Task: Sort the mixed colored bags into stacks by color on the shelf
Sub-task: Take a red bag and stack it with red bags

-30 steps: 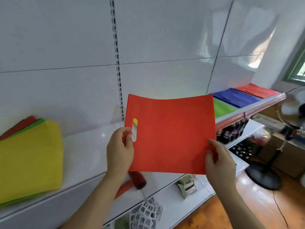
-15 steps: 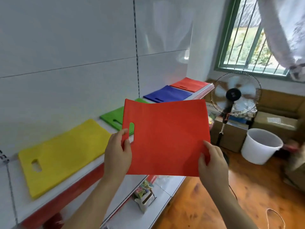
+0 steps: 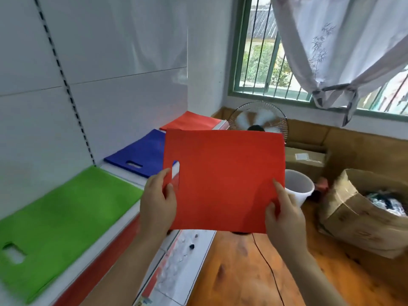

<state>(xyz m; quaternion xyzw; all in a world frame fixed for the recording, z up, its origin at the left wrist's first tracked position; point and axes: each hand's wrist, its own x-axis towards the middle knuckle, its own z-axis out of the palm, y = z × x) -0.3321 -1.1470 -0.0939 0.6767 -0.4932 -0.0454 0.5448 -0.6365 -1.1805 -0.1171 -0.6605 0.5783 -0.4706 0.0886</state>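
Note:
I hold a flat red bag (image 3: pixel 225 180) upright in front of me, its cut-out handle on the left side. My left hand (image 3: pixel 157 204) grips its left edge beside the handle slot. My right hand (image 3: pixel 284 215) pinches its lower right corner. On the white shelf (image 3: pixel 123 219) to my left lie a green stack (image 3: pixel 59 217), then a blue stack (image 3: pixel 141 154), then a red stack (image 3: pixel 194 121) at the far end. The held bag hides part of the blue stack and the shelf's front edge.
A standing fan (image 3: pixel 258 122) spins behind the held bag. A white bucket (image 3: pixel 298 186), cardboard boxes (image 3: pixel 362 210) and a black cable (image 3: pixel 271 272) are on the wooden floor to the right. A lower shelf (image 3: pixel 183 257) juts out below. A barred window (image 3: pixel 265 51) with a curtain is ahead.
My view has swung right along the shelf: the yellow stack has left the frame and the blue and red stacks are nearer. Both hands keep the same hold on the red bag.

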